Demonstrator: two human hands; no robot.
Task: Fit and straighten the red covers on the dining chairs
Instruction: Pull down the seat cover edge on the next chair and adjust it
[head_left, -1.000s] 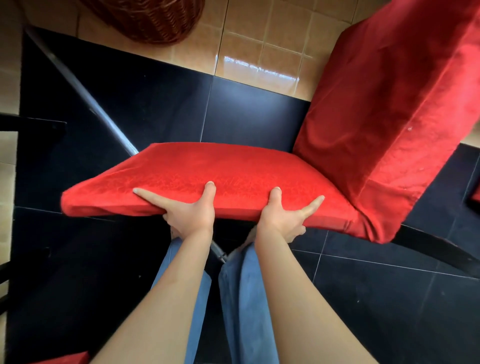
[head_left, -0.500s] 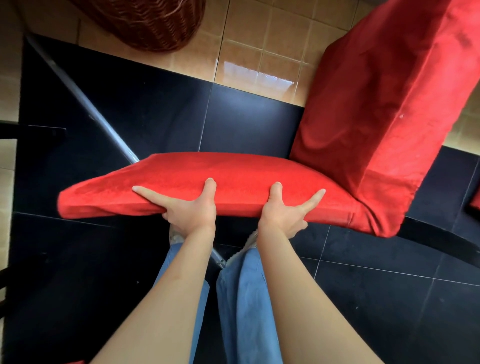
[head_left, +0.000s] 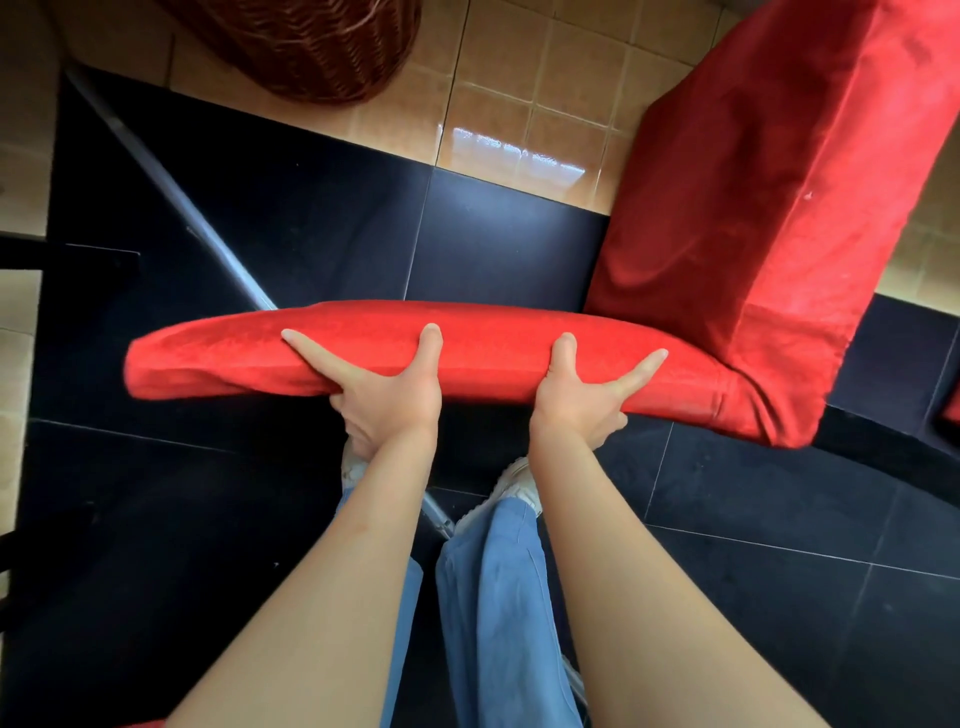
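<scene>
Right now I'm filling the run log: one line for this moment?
step: straighten seat cover | left hand: grips red seat cover front edge | right hand: grips same edge | backrest cover: fitted

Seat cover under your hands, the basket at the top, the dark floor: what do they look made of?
Seat cover: soft red fabric, seemingly velvety or brushed; matte nap, and it bunches where the left hand and right hand hold its edge. Basket: woven wicker or rattan, reddish brown, from its plaited strands. Dark floor: black tiles, fairly matte, with pale grout lines.
</scene>
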